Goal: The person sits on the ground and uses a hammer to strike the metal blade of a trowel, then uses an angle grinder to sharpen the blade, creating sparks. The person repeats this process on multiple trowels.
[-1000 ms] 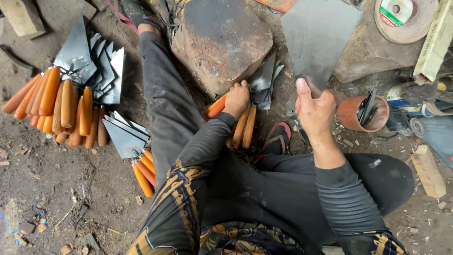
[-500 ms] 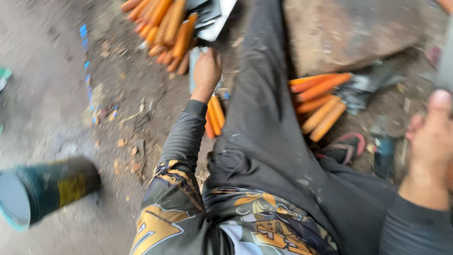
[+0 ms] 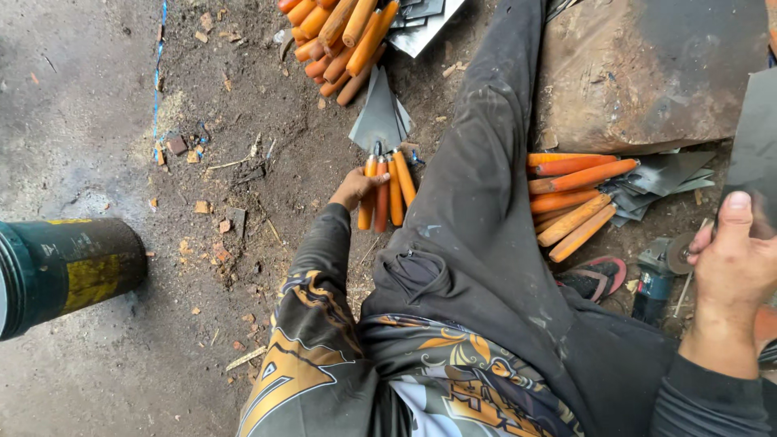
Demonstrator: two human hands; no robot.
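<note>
On the dirt floor [image 3: 121, 121], just left of the person's outstretched dark-trousered leg [image 3: 486, 202], the left hand [image 3: 354, 188] reaches down with its fingers curled onto a small bunch of orange-handled trowels [image 3: 387, 182], touching the leftmost handle; their grey blades fan out on the far side of the hand. Whether the fingers fully close round a handle cannot be told from this angle. At the right edge, the right hand [image 3: 732, 263] grips a flat grey metal sheet [image 3: 753, 154], thumb pressed up against its face.

Farther off, at the top of the view, a bigger heap of orange handles [image 3: 340, 32] lies beside more cut grey blades [image 3: 425, 20]. Right of the leg, a second stack of handled trowels [image 3: 571, 198] rests against loose blade blanks [image 3: 660, 182], all just below a large rusty brown block [image 3: 647, 73] (stone or iron, hard to say). The leg lies between the two nearer bundles and hides the ground there. Near the right hand sit a small angle grinder [image 3: 660, 271] and a dark sandal with a red strap [image 3: 595, 275]. Well apart on the left lies a dark green cylinder with a yellow label [image 3: 69, 271], on its side. Wood chips and a thin blue string [image 3: 158, 73] litter the soil.
</note>
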